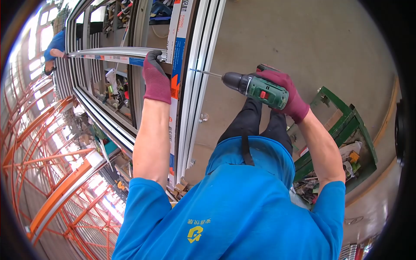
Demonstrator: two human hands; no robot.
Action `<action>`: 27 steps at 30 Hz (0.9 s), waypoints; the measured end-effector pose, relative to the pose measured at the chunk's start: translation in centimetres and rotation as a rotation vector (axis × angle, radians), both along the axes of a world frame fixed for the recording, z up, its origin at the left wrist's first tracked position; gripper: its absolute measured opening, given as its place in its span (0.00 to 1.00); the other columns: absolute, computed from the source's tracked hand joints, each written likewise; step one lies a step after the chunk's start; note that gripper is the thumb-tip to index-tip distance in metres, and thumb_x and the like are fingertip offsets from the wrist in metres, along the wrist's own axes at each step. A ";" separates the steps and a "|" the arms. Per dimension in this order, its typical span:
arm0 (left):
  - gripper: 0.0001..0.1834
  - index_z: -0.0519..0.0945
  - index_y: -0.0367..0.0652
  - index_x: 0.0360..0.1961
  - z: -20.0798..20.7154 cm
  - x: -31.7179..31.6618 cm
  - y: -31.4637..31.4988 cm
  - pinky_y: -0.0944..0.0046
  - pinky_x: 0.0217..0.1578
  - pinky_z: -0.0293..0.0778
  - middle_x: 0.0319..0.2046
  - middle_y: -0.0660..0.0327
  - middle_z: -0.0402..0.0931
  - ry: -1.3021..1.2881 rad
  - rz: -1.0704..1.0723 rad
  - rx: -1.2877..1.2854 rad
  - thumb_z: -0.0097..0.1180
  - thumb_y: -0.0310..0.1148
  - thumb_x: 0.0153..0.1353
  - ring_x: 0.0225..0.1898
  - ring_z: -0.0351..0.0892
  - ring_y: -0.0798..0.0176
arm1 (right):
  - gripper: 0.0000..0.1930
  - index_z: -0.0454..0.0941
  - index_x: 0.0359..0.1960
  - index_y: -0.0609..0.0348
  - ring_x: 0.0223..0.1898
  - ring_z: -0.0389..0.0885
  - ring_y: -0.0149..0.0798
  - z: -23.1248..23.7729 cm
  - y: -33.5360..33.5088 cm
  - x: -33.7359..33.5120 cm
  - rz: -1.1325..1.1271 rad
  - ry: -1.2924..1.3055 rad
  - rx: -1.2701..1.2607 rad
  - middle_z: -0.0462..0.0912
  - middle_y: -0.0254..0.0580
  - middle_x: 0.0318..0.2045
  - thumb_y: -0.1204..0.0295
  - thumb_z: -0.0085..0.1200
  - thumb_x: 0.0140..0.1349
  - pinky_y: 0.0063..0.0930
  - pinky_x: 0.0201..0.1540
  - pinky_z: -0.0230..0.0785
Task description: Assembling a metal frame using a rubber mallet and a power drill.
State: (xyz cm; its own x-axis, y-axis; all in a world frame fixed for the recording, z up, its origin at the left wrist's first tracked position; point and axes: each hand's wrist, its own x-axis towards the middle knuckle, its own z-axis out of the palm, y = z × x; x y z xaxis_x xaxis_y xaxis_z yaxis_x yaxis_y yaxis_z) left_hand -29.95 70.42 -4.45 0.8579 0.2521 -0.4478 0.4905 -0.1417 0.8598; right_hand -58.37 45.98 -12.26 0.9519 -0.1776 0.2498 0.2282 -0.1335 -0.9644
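Observation:
A green cordless drill [273, 92] with a black chuck is in my right hand [291, 86], which wears a maroon glove. Its long thin bit [210, 73] points left, and the tip meets the outer side of a silver aluminium window frame [200, 93]. My left hand [157, 80], gloved in maroon and dark grey, is closed around the end of the frame's crossbar [117, 52], close to where it joins the side profile. Printed protective film [177, 56] in white, blue and orange covers part of the profile. My left fingertips are partly hidden behind the bar.
At the far left a person in blue [55, 45] bends beside the frame's other end. A green metal bin [362, 134] with scraps stands to my right. Orange steel racks [65, 203] fill the lower left. Tools and parts lie beneath the frame.

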 end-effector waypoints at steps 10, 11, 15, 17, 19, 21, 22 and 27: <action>0.08 0.81 0.42 0.33 -0.7 0.6 0.5 0.60 0.41 0.78 0.30 0.63 0.77 -0.008 0.001 0.067 0.66 0.32 0.56 0.32 0.79 0.61 | 0.27 0.84 0.53 0.57 0.41 0.83 0.55 -0.6 0.7 0.9 0.025 -0.014 -0.135 0.87 0.47 0.39 0.73 0.72 0.46 0.43 0.47 0.76; 0.07 0.81 0.42 0.32 -0.8 0.7 0.8 0.60 0.41 0.78 0.31 0.63 0.77 -0.052 -0.031 0.060 0.66 0.32 0.55 0.32 0.79 0.61 | 0.27 0.84 0.53 0.56 0.41 0.84 0.55 -0.7 0.7 1.1 0.021 -0.020 -0.145 0.87 0.47 0.39 0.72 0.72 0.47 0.43 0.48 0.76; 0.08 0.81 0.41 0.32 -1.0 1.4 0.7 0.59 0.41 0.77 0.31 0.63 0.77 -0.002 0.019 0.079 0.67 0.32 0.55 0.32 0.78 0.61 | 0.27 0.82 0.55 0.61 0.47 0.86 0.56 -0.8 0.7 1.3 0.087 0.036 -0.169 0.87 0.49 0.42 0.70 0.71 0.50 0.44 0.54 0.77; 0.08 0.81 0.41 0.32 -0.9 1.2 0.4 0.59 0.42 0.78 0.31 0.63 0.77 -0.002 0.031 0.083 0.67 0.32 0.54 0.32 0.79 0.60 | 0.29 0.82 0.56 0.59 0.46 0.86 0.56 -1.1 1.0 1.0 0.108 0.019 -0.149 0.86 0.50 0.43 0.69 0.71 0.50 0.44 0.53 0.77; 0.09 0.82 0.41 0.33 -0.7 0.9 0.1 0.59 0.42 0.79 0.31 0.62 0.77 -0.002 0.041 0.085 0.68 0.32 0.54 0.33 0.79 0.60 | 0.27 0.82 0.56 0.57 0.45 0.86 0.56 -1.7 1.8 0.8 0.072 0.009 -0.153 0.87 0.48 0.42 0.69 0.71 0.51 0.44 0.51 0.78; 0.13 0.82 0.40 0.39 -0.2 0.9 -0.1 0.57 0.44 0.80 0.35 0.60 0.79 -0.003 0.033 0.093 0.68 0.33 0.54 0.36 0.82 0.58 | 0.26 0.82 0.56 0.54 0.44 0.86 0.55 -1.5 2.3 0.8 0.042 -0.011 -0.171 0.87 0.47 0.41 0.70 0.71 0.52 0.44 0.49 0.78; 0.13 0.82 0.40 0.39 -0.5 1.0 0.1 0.57 0.44 0.80 0.35 0.60 0.79 -0.005 0.032 0.082 0.68 0.33 0.54 0.36 0.82 0.58 | 0.27 0.82 0.56 0.55 0.44 0.86 0.55 -1.1 2.4 0.6 0.033 -0.022 -0.190 0.87 0.47 0.42 0.70 0.71 0.51 0.44 0.49 0.78; 0.39 0.73 0.44 0.68 -0.2 -0.8 -0.1 0.56 0.55 0.81 0.54 0.55 0.78 -0.048 0.021 -0.232 0.69 0.57 0.64 0.51 0.82 0.53 | 0.30 0.81 0.59 0.58 0.45 0.86 0.53 2.6 3.3 -2.0 -0.072 0.027 -0.192 0.87 0.48 0.45 0.73 0.73 0.52 0.41 0.51 0.79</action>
State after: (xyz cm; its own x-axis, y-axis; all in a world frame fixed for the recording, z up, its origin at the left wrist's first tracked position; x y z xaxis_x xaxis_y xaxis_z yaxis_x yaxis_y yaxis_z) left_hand -30.77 70.35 -4.61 0.8752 0.1655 -0.4546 0.4489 0.0723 0.8907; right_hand -60.37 49.30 -9.67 0.9452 -0.1969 0.2603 0.1859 -0.3307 -0.9252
